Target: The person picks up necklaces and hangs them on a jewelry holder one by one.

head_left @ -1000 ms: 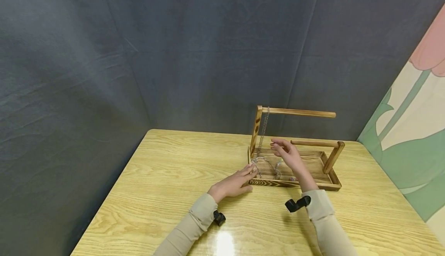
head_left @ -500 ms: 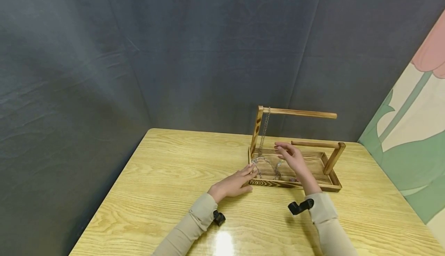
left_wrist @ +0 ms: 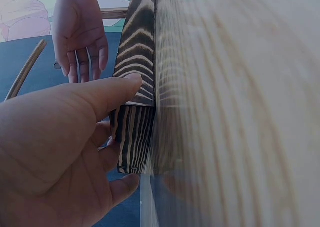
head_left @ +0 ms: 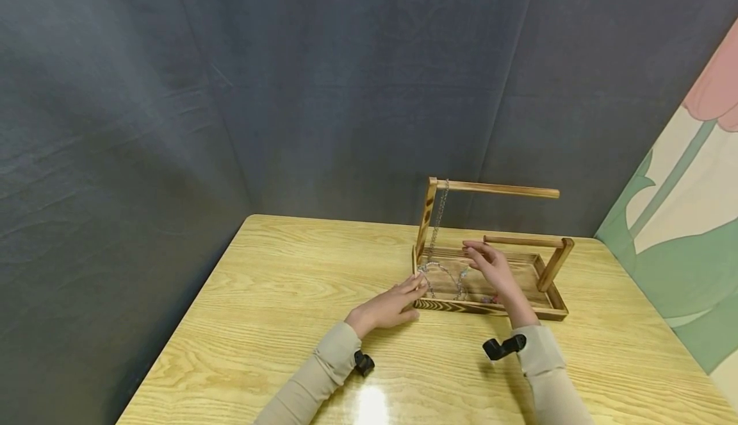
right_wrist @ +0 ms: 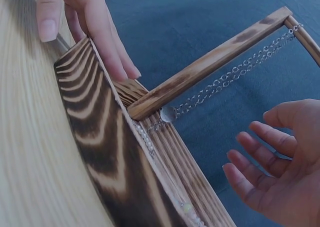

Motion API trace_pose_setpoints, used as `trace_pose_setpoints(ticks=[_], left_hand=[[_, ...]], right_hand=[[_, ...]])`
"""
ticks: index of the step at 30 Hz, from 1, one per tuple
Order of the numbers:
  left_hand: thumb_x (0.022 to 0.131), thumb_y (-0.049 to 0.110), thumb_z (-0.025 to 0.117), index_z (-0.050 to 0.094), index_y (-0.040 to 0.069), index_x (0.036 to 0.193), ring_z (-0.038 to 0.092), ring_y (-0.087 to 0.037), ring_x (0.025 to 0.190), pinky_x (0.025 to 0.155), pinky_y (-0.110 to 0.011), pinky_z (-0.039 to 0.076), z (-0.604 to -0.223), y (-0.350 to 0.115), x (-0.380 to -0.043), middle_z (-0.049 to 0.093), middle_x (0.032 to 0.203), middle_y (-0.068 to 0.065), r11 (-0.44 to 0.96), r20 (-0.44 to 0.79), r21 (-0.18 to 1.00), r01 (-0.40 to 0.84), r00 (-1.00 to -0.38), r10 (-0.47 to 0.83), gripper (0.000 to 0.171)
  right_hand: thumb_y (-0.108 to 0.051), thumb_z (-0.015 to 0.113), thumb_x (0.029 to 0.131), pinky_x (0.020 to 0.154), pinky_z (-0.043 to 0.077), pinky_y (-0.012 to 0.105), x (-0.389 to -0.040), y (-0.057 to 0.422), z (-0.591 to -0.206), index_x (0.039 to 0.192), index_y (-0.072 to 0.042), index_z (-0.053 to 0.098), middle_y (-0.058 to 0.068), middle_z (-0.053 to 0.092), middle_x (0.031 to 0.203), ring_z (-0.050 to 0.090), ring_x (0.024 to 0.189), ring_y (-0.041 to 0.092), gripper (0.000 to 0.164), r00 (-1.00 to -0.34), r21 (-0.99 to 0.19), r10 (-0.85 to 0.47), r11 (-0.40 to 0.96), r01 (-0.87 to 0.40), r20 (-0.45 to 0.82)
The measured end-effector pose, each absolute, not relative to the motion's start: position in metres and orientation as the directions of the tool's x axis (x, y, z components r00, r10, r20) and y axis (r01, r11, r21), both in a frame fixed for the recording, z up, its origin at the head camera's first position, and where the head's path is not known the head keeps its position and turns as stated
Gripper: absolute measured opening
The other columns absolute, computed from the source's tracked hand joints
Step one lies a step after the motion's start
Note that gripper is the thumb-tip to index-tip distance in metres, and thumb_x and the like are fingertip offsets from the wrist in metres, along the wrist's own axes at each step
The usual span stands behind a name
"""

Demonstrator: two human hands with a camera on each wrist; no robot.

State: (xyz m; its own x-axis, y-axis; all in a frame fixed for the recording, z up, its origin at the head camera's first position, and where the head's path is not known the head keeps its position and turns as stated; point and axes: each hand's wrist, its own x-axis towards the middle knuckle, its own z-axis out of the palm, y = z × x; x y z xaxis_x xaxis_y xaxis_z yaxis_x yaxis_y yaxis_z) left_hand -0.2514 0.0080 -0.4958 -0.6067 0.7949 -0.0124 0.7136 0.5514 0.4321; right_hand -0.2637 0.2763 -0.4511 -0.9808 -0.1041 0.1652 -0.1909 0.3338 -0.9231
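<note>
A wooden jewelry stand point(head_left: 461, 307) with a tray base stands on the table. At its front left corner my left hand point(head_left: 386, 306) grips the tray, the thumb point(left_wrist: 117, 91) against the dark-grained front wall and fingers around the end. My right hand point(head_left: 492, 271) hovers above the tray with loosely bent fingers, holding nothing. A silver chain necklace point(head_left: 439, 216) hangs doubled from the upper bar, near its post; a round disc point(right_wrist: 168, 114) shows at its lower end. Beaded strands point(head_left: 442, 269) lie in the tray's left part, and a small reddish piece point(head_left: 491, 299) near its front wall.
The stand's upper bar point(head_left: 498, 188) reaches right from a tall left post; a lower bar point(head_left: 521, 241) reaches left from a short right post. A dark curtain point(head_left: 369, 91) hangs behind the table point(head_left: 277, 265). A flower-painted wall point(head_left: 686, 220) is at the right.
My right hand has drifted right and slightly down, away from the hanging chain. The left hand stays at the tray's corner, and the jewelry has not visibly shifted.
</note>
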Motion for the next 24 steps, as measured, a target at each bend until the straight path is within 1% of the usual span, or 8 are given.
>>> trace_pose_setpoints(ticks=[3, 5, 11, 13, 17, 18, 20, 24], left_hand=[[0.098, 0.035, 0.042, 0.013, 0.017, 0.150, 0.000, -0.018, 0.144, 0.117, -0.041, 0.015, -0.495, 0.008, -0.251, -0.003, 0.157, -0.002, 0.554, -0.017, 0.435, 0.710, -0.608, 0.793, 0.062], [0.098, 0.035, 0.042, 0.013, 0.017, 0.150, 0.000, -0.018, 0.144, 0.117, -0.041, 0.015, -0.495, 0.008, -0.251, -0.003, 0.157, -0.002, 0.556, -0.019, 0.434, 0.709, -0.610, 0.793, 0.062], [0.098, 0.035, 0.043, 0.013, 0.016, 0.150, 0.001, -0.019, 0.144, 0.117, -0.041, 0.014, -0.495, 0.008, -0.250, -0.003, 0.157, -0.003, 0.555, -0.016, 0.431, 0.712, -0.609, 0.793, 0.063], [0.098, 0.035, 0.043, 0.013, 0.016, 0.150, 0.000, -0.019, 0.144, 0.117, -0.041, 0.013, -0.495, 0.008, -0.250, -0.003, 0.157, -0.003, 0.555, -0.017, 0.430, 0.712, -0.608, 0.793, 0.063], [0.098, 0.035, 0.043, 0.012, 0.017, 0.150, 0.000, -0.019, 0.144, 0.117, -0.040, 0.013, -0.495, 0.008, -0.249, -0.003, 0.157, -0.003, 0.559, -0.022, 0.432, 0.708, -0.611, 0.791, 0.064], [0.098, 0.035, 0.043, 0.012, 0.017, 0.150, 0.000, -0.018, 0.144, 0.117, -0.040, 0.013, -0.494, 0.008, -0.249, -0.003, 0.157, -0.003, 0.560, -0.023, 0.433, 0.707, -0.612, 0.791, 0.064], [0.098, 0.036, 0.043, 0.012, 0.017, 0.150, 0.000, -0.018, 0.144, 0.117, -0.039, 0.013, -0.494, 0.008, -0.249, -0.003, 0.157, -0.004, 0.561, -0.023, 0.431, 0.707, -0.613, 0.790, 0.064], [0.098, 0.036, 0.042, 0.012, 0.017, 0.150, 0.000, -0.018, 0.144, 0.117, -0.040, 0.014, -0.494, 0.008, -0.250, -0.003, 0.157, -0.004, 0.560, -0.018, 0.427, 0.710, -0.613, 0.790, 0.063]], right_hand=[[-0.034, 0.042, 0.099, 0.096, 0.045, 0.047, -0.263, 0.278, -0.452, 0.134, 0.001, 0.044, 0.024, 0.045, 0.133, 0.047, 0.118, 0.033, 0.050, -0.983, -0.924, -0.095, 0.337, -0.181, 0.158], [-0.034, 0.041, 0.099, 0.096, 0.046, 0.045, -0.262, 0.280, -0.452, 0.135, 0.001, 0.044, 0.024, 0.044, 0.134, 0.048, 0.118, 0.029, 0.050, -0.984, -0.922, -0.086, 0.346, -0.176, 0.156], [-0.035, 0.042, 0.099, 0.094, 0.050, 0.034, -0.259, 0.286, -0.453, 0.136, 0.002, 0.042, 0.025, 0.042, 0.137, 0.051, 0.109, 0.000, 0.052, -0.987, -0.929, -0.062, 0.334, -0.160, 0.147], [-0.035, 0.041, 0.099, 0.094, 0.049, 0.033, -0.259, 0.288, -0.453, 0.137, 0.001, 0.042, 0.024, 0.041, 0.137, 0.051, 0.111, 0.002, 0.052, -0.988, -0.929, -0.060, 0.335, -0.155, 0.143], [-0.036, 0.041, 0.099, 0.094, 0.049, 0.034, -0.257, 0.293, -0.455, 0.137, -0.001, 0.042, 0.025, 0.042, 0.137, 0.048, 0.119, 0.022, 0.052, -0.987, -0.921, -0.055, 0.356, -0.159, 0.150], [-0.036, 0.041, 0.099, 0.094, 0.049, 0.034, -0.257, 0.294, -0.455, 0.136, 0.000, 0.043, 0.025, 0.042, 0.137, 0.048, 0.119, 0.023, 0.052, -0.987, -0.920, -0.053, 0.357, -0.162, 0.153], [-0.035, 0.041, 0.099, 0.093, 0.050, 0.031, -0.256, 0.296, -0.456, 0.136, 0.001, 0.043, 0.026, 0.042, 0.136, 0.050, 0.116, 0.018, 0.051, -0.986, -0.918, -0.048, 0.361, -0.166, 0.159], [-0.032, 0.042, 0.099, 0.087, 0.052, 0.022, -0.255, 0.298, -0.456, 0.136, 0.003, 0.042, 0.028, 0.042, 0.135, 0.051, 0.105, -0.002, 0.051, -0.986, -0.920, -0.034, 0.355, -0.167, 0.166]])
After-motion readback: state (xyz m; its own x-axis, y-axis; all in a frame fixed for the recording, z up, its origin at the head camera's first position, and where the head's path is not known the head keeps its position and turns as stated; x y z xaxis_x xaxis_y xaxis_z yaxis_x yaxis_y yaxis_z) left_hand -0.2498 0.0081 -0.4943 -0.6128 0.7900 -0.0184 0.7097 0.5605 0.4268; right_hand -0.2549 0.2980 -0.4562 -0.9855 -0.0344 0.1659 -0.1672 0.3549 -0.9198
